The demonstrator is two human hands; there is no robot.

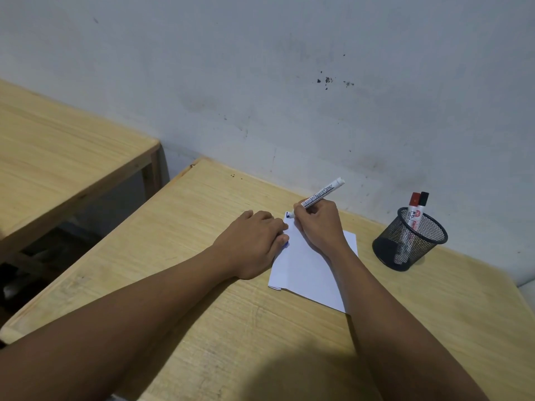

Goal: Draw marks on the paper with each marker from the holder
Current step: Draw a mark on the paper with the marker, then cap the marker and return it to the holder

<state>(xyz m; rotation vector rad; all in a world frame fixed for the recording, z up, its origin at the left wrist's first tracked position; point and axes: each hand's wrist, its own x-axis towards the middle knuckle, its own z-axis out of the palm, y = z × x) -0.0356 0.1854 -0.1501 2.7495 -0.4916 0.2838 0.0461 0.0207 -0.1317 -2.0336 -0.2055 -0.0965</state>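
Against a stained pale wall (289, 82) we sit at a wooden desk (202, 314), with a second desk (58, 157) off to our left. Our left hand (252, 244) lies on the left edge of the white paper (309, 273), fingers curled over something blue, while our right hand (318, 224) grips a white board marker (321, 195), tip at a blue mark (288, 214) by the paper's far corner. Well to the right, a black mesh holder (409, 241) stands near the wall, holding a red-capped marker (413, 209) and a black-capped marker (422, 208).

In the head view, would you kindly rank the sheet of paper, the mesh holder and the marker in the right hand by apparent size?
1. Paper, though hands cover part.
2. Mesh holder.
3. Marker, its lower end hidden in the right hand.
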